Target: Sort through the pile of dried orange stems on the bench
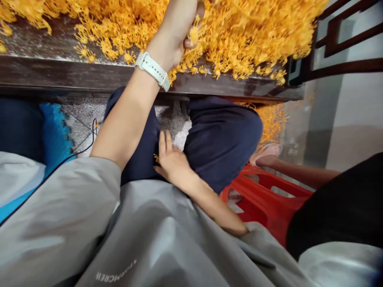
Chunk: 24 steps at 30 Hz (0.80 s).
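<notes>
My left hand (191,24), with a pale watch band (152,71) on its wrist, reaches into a heap of small orange spidery plastic pieces (251,36) on a dark wooden table. Its fingers curl around some of the pieces, one orange piece (195,34) showing between thumb and fingers; the top of the frame cuts off part of the hand. Down in my lap, my right hand (173,162) lies against the navy trousers (140,159), two fingers stretched out and nothing visible in it. A small orange piece (156,158) rests on the trousers beside it.
The table's front edge (89,77) runs above my knees. A red plastic stool (269,191) and another person's leg (302,169) are at right; a blue foam mat (55,131) and black cable (82,151) are at left. More orange pieces (273,121) lie below the table.
</notes>
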Available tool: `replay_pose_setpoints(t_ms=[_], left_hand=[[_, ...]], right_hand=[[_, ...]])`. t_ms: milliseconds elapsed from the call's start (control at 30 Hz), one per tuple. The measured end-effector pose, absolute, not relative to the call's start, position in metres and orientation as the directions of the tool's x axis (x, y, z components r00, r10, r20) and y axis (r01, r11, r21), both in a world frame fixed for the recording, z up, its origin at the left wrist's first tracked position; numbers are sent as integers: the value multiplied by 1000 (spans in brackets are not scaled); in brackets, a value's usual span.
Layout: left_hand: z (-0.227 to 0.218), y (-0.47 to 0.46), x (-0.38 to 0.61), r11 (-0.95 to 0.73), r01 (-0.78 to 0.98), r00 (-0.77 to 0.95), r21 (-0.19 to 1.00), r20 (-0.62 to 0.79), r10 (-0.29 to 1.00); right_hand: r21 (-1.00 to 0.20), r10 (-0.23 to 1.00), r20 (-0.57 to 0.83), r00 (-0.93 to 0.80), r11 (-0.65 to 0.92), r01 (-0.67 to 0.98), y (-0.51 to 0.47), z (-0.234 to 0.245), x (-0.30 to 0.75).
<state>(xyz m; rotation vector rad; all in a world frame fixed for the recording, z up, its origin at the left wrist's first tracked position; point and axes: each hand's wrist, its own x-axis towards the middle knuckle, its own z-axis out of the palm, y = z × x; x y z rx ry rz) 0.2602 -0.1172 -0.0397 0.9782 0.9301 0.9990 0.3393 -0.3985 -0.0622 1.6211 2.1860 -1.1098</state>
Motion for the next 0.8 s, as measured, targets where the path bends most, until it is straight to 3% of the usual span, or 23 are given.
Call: replay_pose_setpoints(t_ms=[33,67,200,367,433,567,633,800], left_hand=[[-37,-120,260,245,-253,271,936,-174,947],[-36,-121,261,261,-288,271,921,-183,945],[-38,-122,261,286,-349,310,893,-178,934],[-35,-123,250,122,-306,162,944,-74,984],[-31,-125,240,70,-301,92,951,-44,995],[-23,-118,216,-123,-303,-10,945,125,992],[-14,-109,208,-171,-291,-107,941,146,984],[39,-78,188,-416,-186,-481,890,287,829]], right_hand=[[-468,640,-671,-374,25,883,-407,-81,322],[-506,634,-685,-359,-59,860,-416,-99,311],[-732,832,-503,-234,-267,627,-431,-145,316],[-916,937,-350,-13,-339,213,-396,-105,368],[-946,958,-288,0,-284,154,-380,-67,385],[-961,1000,2,6,0,276,-355,15,418],[-947,994,111,12,102,303,-337,49,435],[-985,980,170,-108,170,-8,-256,97,450]])
